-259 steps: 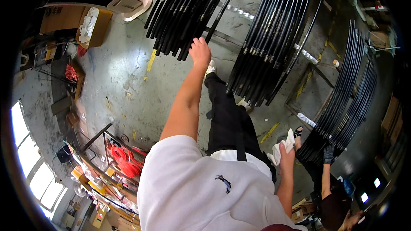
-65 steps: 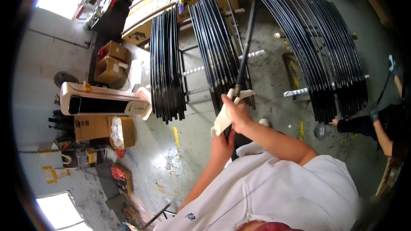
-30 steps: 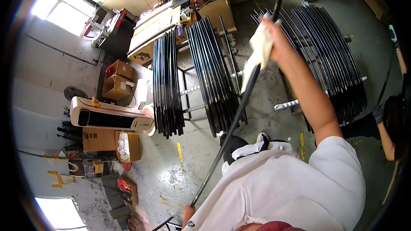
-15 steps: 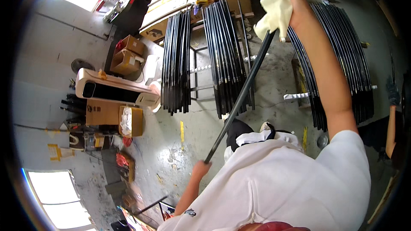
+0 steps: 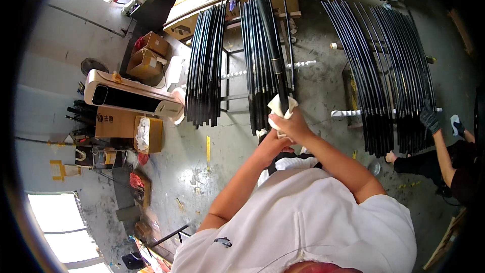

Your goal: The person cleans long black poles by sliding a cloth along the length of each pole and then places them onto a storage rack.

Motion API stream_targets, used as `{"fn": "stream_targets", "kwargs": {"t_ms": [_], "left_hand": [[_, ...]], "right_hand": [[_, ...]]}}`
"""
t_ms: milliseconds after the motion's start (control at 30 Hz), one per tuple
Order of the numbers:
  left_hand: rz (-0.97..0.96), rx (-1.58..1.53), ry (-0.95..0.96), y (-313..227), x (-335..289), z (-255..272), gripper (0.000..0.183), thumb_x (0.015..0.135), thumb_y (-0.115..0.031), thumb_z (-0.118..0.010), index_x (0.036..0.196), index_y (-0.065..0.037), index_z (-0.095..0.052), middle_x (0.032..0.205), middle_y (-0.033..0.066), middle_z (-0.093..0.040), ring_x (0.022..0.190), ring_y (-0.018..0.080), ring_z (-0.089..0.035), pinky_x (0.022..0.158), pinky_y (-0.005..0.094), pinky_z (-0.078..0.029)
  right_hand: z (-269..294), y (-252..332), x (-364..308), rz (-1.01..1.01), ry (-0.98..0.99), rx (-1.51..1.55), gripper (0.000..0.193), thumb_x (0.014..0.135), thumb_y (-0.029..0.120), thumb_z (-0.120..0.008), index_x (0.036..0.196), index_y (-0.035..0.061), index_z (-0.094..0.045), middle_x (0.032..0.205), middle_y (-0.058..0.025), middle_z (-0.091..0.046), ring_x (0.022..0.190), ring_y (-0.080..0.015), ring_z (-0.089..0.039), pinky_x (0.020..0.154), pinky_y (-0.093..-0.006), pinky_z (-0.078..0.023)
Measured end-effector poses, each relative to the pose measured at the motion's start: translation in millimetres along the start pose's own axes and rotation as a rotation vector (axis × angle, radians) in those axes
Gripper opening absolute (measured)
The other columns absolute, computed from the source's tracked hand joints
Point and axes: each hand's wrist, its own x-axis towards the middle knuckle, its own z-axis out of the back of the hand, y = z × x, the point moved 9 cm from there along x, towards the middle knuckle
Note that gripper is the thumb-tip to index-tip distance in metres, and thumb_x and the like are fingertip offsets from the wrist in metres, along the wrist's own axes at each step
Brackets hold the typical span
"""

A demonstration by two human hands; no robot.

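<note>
A long black pole [image 5: 273, 50] rises away from me, its far part passing above the middle row of poles. My right hand [image 5: 294, 125] is closed around a cream-coloured cloth [image 5: 281, 107], which is wrapped about the pole near its lower end. Just below and touching it, my left hand [image 5: 273, 147] is closed at the pole's near end; its grip is partly hidden by the cloth and the right hand. Beneath the pole lies the middle row of black poles [image 5: 252, 55] on a rack.
More black poles lie in a left row [image 5: 205, 65] and right rows [image 5: 358, 81]. A co-worker's gloved hand [image 5: 429, 120] touches the far-right row [image 5: 404, 60]. At left are a tall pinkish appliance [image 5: 134, 96] and cardboard boxes [image 5: 146, 60].
My right hand and the cloth have come down the pole toward me, meeting my left hand. The pole has swung more upright and left. The co-worker has moved further into view.
</note>
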Motion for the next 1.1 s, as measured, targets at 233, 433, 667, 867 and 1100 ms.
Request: {"fn": "stream_targets", "kwargs": {"t_ms": [233,433,667,867,1100], "left_hand": [[-0.616,0.436,-0.024,-94,-19,-15,0.038,0.092,-0.02,-0.051,0.122,-0.001,-0.04,0.121,0.0115,-0.047,0.112,0.0182,-0.044,0.096,0.0317,-0.035],[-0.691,-0.032,-0.16,-109,4,-2,0.01,0.094,-0.01,-0.044,0.098,-0.002,-0.044,0.095,0.0086,-0.059,0.096,0.0166,-0.054,0.088,0.0309,-0.04],[-0.738,-0.087,-0.537,-158,0,95,0.013,0.094,-0.012,-0.044,0.104,-0.004,-0.042,0.06,0.0005,-0.039,0.046,0.0088,-0.038,0.042,0.0232,-0.032],[-0.645,0.476,-0.902,-28,40,151,0.025,0.086,-0.01,-0.056,0.106,-0.001,-0.044,0.083,0.0079,-0.052,0.072,0.0157,-0.05,0.065,0.03,-0.043],[-0.454,0.729,-0.958,74,115,167,0.04,0.081,-0.011,-0.058,0.115,0.002,-0.045,0.108,0.022,-0.05,0.101,0.0368,-0.05,0.087,0.04,-0.04]], "right_hand": [[27,18,-11,0.139,0.14,-0.325,0.03,0.073,0.019,-0.066,0.096,0.0029,-0.056,0.079,-0.0088,-0.06,0.072,-0.0231,-0.058,0.064,-0.0342,-0.046],[13,-13,-33,-0.011,0.136,-0.33,0.037,0.073,0.022,-0.067,0.101,0.0006,-0.057,0.09,-0.0131,-0.061,0.084,-0.027,-0.059,0.075,-0.0378,-0.045],[84,-119,-85,-0.426,0.126,-0.498,0.039,0.072,0.02,-0.067,0.103,-0.0032,-0.059,0.089,-0.0122,-0.064,0.081,-0.0187,-0.062,0.071,-0.0347,-0.049],[197,-162,-141,-0.544,-0.371,-0.239,0.037,0.074,0.007,-0.065,0.109,-0.0016,-0.055,0.095,-0.0098,-0.061,0.081,-0.019,-0.061,0.071,-0.0314,-0.049],[225,-146,-184,-0.718,-0.565,-0.189,0.04,0.074,0.006,-0.065,0.111,-0.003,-0.053,0.1,-0.011,-0.06,0.088,-0.0205,-0.06,0.077,-0.0328,-0.048]]}}
